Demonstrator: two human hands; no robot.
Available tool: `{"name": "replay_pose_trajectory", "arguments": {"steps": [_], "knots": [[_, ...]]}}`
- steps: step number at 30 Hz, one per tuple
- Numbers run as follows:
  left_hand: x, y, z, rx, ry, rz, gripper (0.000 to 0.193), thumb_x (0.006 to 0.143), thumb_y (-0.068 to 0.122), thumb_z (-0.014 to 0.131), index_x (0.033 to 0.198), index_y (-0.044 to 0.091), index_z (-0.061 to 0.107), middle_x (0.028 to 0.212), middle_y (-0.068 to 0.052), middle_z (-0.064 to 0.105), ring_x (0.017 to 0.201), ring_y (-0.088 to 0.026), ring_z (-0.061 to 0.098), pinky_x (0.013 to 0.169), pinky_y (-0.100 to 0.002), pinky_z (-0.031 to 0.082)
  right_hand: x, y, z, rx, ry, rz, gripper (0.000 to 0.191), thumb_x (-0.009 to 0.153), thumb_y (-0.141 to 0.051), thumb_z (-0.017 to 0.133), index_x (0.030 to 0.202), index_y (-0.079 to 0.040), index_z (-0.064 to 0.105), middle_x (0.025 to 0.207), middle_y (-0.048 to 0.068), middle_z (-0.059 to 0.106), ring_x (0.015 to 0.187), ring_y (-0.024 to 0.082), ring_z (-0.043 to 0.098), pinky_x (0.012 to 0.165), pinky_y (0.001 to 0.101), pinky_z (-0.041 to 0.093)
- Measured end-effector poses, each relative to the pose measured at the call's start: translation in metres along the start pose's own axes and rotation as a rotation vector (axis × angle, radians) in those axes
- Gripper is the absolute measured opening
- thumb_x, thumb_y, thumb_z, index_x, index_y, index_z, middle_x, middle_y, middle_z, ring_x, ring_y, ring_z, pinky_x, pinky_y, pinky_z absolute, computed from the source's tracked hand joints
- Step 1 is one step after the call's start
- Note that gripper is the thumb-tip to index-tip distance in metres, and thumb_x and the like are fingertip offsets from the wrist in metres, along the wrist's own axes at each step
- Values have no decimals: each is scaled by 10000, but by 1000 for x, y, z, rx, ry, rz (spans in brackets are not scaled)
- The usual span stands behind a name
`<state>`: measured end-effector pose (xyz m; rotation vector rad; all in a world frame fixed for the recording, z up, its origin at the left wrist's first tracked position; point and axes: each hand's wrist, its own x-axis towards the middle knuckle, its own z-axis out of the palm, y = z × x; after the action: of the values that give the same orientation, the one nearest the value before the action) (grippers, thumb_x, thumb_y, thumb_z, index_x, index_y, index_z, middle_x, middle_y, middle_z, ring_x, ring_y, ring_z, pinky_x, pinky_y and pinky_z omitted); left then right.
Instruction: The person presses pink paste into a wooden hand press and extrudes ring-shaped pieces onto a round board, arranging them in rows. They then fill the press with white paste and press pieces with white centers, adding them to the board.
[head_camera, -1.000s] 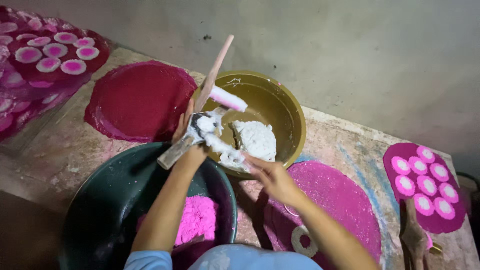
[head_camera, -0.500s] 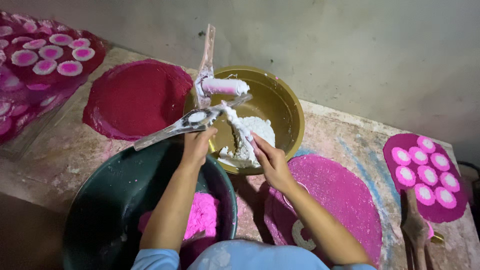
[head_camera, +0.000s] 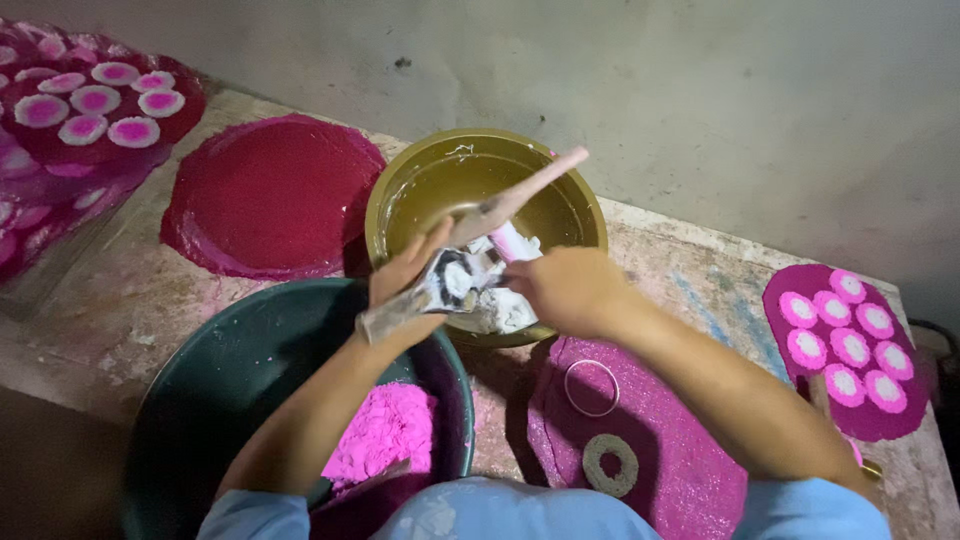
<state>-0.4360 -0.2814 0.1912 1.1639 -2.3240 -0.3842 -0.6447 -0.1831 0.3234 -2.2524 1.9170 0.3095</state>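
Left hand (head_camera: 405, 285) closed on metal scraper (head_camera: 425, 295), held over brass bowl (head_camera: 400, 195) so white paste (head_camera: 500, 305) drops inside. Right hand (head_camera: 560, 290) closed around paste-coated stick (head_camera: 520, 195), angled up-right. Green basin (head_camera: 215, 365) with pink powder (head_camera: 385, 430) near, on surface (head_camera: 110, 300).

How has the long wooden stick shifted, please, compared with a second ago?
Yes. The stick has swung from the brass bowl's left rim, tip up-left, to lie across the bowl, tip up-right.
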Motion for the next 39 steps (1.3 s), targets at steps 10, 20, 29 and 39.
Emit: {"name": "replay_pose_trajectory", "arguments": {"steps": [10,20,29,39], "knots": [[-11,-80,13,-172,104,-164,307,917,325,673,1109,86,697,1107,-153,724,1063,-343,670,931,-483,509,-19,4,35,-374,588,-201,254,792,-125,642,1036,-73,684,877,88,691,784,253,711,612,374,572],[-48,-24,31,-1915,-310,-340,283,843,28,654,1111,-60,678,939,-106,659,848,-199,644,783,-317,529,34,21,35,919,770,-557,598,1090,-267,501,1543,90,345,1617,273,265,1394,383,477,1121,509,405],[-110,99,-20,-1163,-431,104,393,817,227,753,1176,119,637,1057,-63,724,953,-220,711,844,-344,584,-114,6,38,1741,795,-661,683,1005,-363,681,1462,71,419,1379,279,614,1131,406,708,992,515,598],[-139,182,-85,-239,-547,-34,481,652,464,807,993,197,598,873,-116,713,863,-376,693,736,-505,513,-220,-20,27,325,1021,-845,492,1011,-313,590,1474,-245,438,1216,284,663,905,400,726,742,451,600]]}}
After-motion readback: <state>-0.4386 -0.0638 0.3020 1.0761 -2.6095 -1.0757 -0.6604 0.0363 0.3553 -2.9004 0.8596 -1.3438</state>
